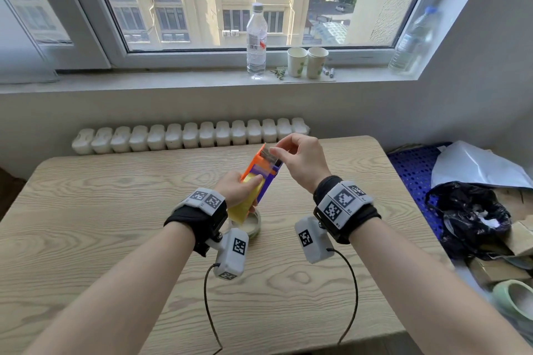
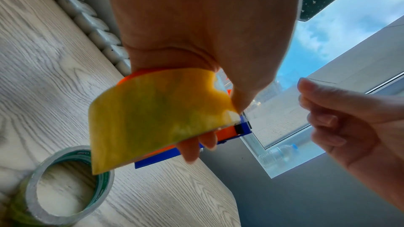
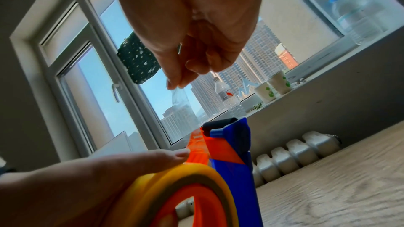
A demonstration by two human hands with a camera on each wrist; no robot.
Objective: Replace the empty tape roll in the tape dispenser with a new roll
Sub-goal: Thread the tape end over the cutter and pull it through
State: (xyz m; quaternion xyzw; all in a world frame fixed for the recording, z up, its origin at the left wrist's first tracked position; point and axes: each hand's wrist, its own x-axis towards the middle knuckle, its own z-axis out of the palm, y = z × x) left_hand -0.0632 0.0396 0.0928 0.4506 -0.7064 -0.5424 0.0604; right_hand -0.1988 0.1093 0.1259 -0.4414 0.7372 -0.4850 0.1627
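1. The left hand [image 1: 240, 187] is wrapping its fingers and thumb around the tape dispenser [image 1: 261, 173], an orange and blue frame, and is holding it tilted above the table [image 1: 115, 225].
2. The new roll [image 2: 153, 118], yellow-tinted, is sitting on the dispenser's hub inside that grip, with the thumb lying over its rim.
3. The right hand [image 1: 300, 158], just beyond the dispenser's front end, is pinching the clear tape end [image 3: 180, 96] between thumb and forefinger; the other fingers are curling loosely.
4. The spent roll [image 2: 65, 184], which looks like the removed one, is lying flat on the table directly beneath the left hand, well clear of both grips.
5. Judged from this, the swap itself seems to be done and the threading step is in hand.
6. The next move is probably calling for drawing the strip taut across the dark cutter bar [image 3: 218, 123] at the front end, keeping it flat so it is not folding onto itself.
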